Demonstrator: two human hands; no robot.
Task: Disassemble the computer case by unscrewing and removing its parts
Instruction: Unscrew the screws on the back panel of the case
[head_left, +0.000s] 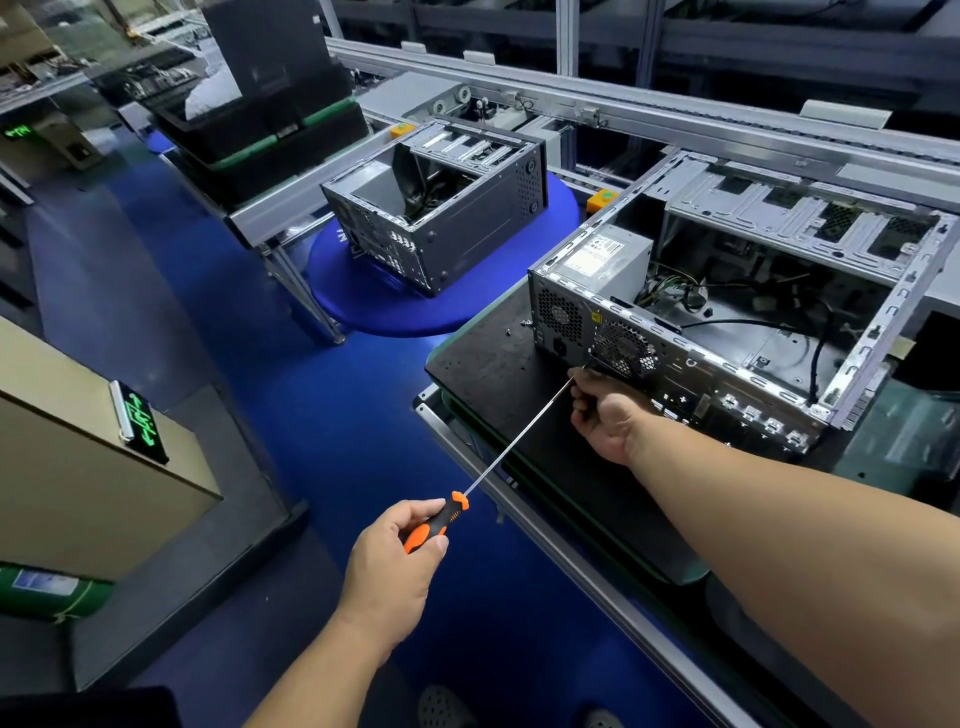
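An open grey computer case lies on its side on a black mat, its rear panel with two fan grilles facing me. A grey power supply sits in its near left corner, with loose cables inside. My left hand grips the orange-and-black handle of a long screwdriver. The thin shaft runs up and right to the rear panel beside the lower fan grille. My right hand pinches the shaft near its tip against the panel. Small loose screws lie on the mat left of the case.
A second stripped case stands on a round blue platform at the centre. A metal conveyor rail runs behind both. Stacked black trays sit upper left. Blue floor lies between bench and a beige cabinet at left.
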